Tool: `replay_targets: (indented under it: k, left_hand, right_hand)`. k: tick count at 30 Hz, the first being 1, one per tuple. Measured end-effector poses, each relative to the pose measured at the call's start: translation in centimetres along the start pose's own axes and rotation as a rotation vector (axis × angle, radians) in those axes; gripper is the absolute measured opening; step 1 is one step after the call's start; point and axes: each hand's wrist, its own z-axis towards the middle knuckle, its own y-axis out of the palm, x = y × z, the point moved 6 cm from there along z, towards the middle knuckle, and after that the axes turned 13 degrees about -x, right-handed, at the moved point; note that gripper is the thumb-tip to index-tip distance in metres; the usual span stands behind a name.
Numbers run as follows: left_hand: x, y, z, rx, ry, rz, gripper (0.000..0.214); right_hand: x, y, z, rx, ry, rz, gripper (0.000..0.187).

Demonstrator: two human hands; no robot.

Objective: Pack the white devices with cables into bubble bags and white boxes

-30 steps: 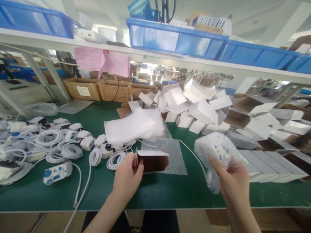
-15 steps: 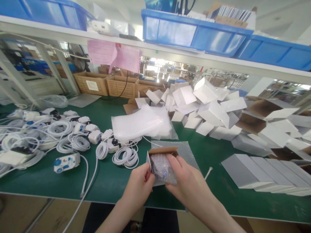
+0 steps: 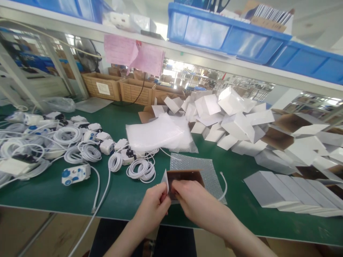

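Note:
A small white cardboard box [image 3: 187, 175], brown inside, stands open near the table's front edge between my hands. My left hand [image 3: 155, 203] is closed, pinching the box's white side flap between thumb and fingers. With curled fingers, my right hand [image 3: 193, 200] reaches into the box mouth; the fingertips and anything in them are hidden there. No bubble-wrapped packet shows now. Under and behind the box lies a sheet of bubble wrap [image 3: 214, 175], and a white cable end [image 3: 224, 184] pokes out to the right.
Coiled white cables [image 3: 140, 170] and power sockets [image 3: 76, 174] cover the left side. Behind is a stack of white foam sheets [image 3: 155, 134]. Open white boxes [image 3: 238, 125] are heaped at right, near a row of closed boxes [image 3: 278, 189]. Blue bins [image 3: 225, 34] sit on the shelf above.
The bubble-wrapped packet that was at the box mouth under my right hand is out of sight. My right hand has moved left, fingers into the box. My left hand keeps the flap.

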Motion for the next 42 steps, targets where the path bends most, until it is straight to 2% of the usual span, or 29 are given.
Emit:
replay_targets:
  k: [2,4,8,9,10,12,14,16,17,19,22,24,25,28,30,32,33,35,37,39,41,42]
  left_hand:
    - [-0.1,-0.4,0.1,0.018,-0.001,0.015,0.018]
    - [-0.1,-1.1,-0.1,0.062,-0.004,0.045,0.018]
    - [0.4,-2.0,-1.3,0.125,-0.011,0.086,0.031]
    - [0.6,-2.1,-1.8,0.139,-0.005,0.1,0.035]
    - [0.8,-2.2,-2.4,0.157,0.006,0.12,0.037]
    - [1.0,-2.3,-3.5,0.195,0.027,0.175,0.034]
    - [0.6,-2.1,-4.5,0.193,0.022,0.226,0.024]
    - [-0.2,-1.6,-5.3,0.126,0.006,0.243,0.016]
    - [-0.6,-1.3,-5.6,0.082,0.004,0.236,0.013]
    - [-1.2,-0.8,-6.1,0.01,0.009,0.195,0.01]
    - [-1.1,-0.6,-6.6,-0.012,0.01,0.126,0.001]
    - [-0.2,-0.4,-6.7,0.023,0.03,0.113,0.008]
    - [0.5,-0.3,-6.7,0.047,0.052,0.115,0.011]
    - [2.9,0.4,-6.4,0.109,0.166,0.14,0.013]
    - [4.4,0.7,-6.2,0.1,0.264,0.175,0.009]
    - [5.6,0.7,-6.0,0.055,0.369,0.253,0.006]
    - [6.1,0.5,-5.9,0.041,0.415,0.32,0.01]
    - [6.7,0.0,-5.6,0.077,0.485,0.512,0.017]
    - [6.8,-0.4,-5.2,0.157,0.519,0.709,0.022]
    - [6.2,0.0,-4.6,0.182,0.517,0.84,0.03]
    - [5.6,0.7,-4.0,0.174,0.517,0.898,0.038]
    - [5.3,1.0,-3.8,0.173,0.519,0.911,0.041]
  right_hand:
    - [-0.4,0.4,0.4,-0.005,-0.035,0.034,0.018]
    - [-0.2,-0.1,-0.1,0.066,-0.072,0.1,0.018]
    - [1.6,-2.1,-4.9,0.499,-0.155,0.231,0.019]
    - [2.3,-1.8,-6.1,0.544,-0.136,0.254,0.02]
    - [2.9,-0.9,-6.8,0.522,-0.1,0.271,0.024]
    - [3.8,2.3,-7.1,0.357,-0.001,0.291,0.026]
    - [4.5,6.2,-6.4,0.216,0.093,0.321,0.008]
    - [4.7,9.2,-5.3,0.202,0.144,0.377,0.031]
    - [4.7,10.2,-4.6,0.228,0.144,0.411,0.033]
    - [4.5,11.3,-3.6,0.305,0.1,0.509,0.024]
    - [4.5,11.6,-3.4,0.453,0.063,0.787,0.018]
    - [4.4,11.7,-3.9,0.507,0.049,0.958,0.022]
    - [4.0,11.5,-4.0,0.511,0.015,0.969,0.021]
    - [1.9,10.3,-4.6,0.57,-0.139,0.692,0.022]
    - [1.1,9.1,-5.2,0.695,-0.156,0.501,0.023]
    - [1.3,7.9,-5.6,0.745,-0.137,0.5,0.009]
    - [1.6,7.4,-5.7,0.716,-0.132,0.573,0.006]
    - [2.6,6.8,-5.8,0.578,-0.125,0.825,0.013]
    - [3.4,6.4,-5.8,0.413,-0.111,1.138,0.023]
    - [3.7,5.8,-5.6,0.281,-0.115,1.411,0.037]
    - [3.7,4.4,-5.2,0.206,-0.127,1.53,0.043]
    - [3.6,3.4,-5.0,0.19,-0.138,1.51,0.042]
